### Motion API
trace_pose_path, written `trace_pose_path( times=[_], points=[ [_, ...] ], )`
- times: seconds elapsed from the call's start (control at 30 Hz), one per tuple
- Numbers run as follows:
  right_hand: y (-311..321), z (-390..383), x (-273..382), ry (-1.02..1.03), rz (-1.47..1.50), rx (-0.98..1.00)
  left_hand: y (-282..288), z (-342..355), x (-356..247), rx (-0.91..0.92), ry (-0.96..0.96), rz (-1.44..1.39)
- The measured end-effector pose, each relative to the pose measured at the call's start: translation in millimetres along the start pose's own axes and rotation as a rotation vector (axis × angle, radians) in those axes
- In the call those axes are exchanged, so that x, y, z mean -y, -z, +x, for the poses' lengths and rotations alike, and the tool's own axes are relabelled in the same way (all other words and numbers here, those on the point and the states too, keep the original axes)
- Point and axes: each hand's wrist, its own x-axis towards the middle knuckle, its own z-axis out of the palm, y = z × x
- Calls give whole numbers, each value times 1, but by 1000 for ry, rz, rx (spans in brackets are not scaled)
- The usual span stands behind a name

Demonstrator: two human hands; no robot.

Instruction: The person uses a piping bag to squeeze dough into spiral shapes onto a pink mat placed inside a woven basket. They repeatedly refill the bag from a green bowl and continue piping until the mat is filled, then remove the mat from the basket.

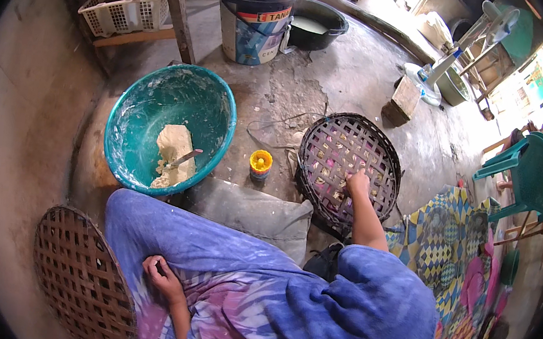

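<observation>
Now the right hand (357, 182) presses bunched fingers onto the woven tray (349, 167) beneath them, gripping nothing visible. Left hand (162, 276) rests loosely curled, empty, on the lap.

Woven tray (350, 167): near edge hidden behind the right forearm and blue sleeve; small pale pieces on it too small to identify. Second woven tray (81, 279): right side covered by the tie-dye garment, lower part cut by the frame. Left hand (162, 276): fingers curled, contents not discernible.
</observation>
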Motion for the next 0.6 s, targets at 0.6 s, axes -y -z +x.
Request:
trace_pose_path(
  times=[0.6],
  points=[
    [-15,20,-7,-75,7,133,0,0,-2,-5,18,-12]
  ],
)
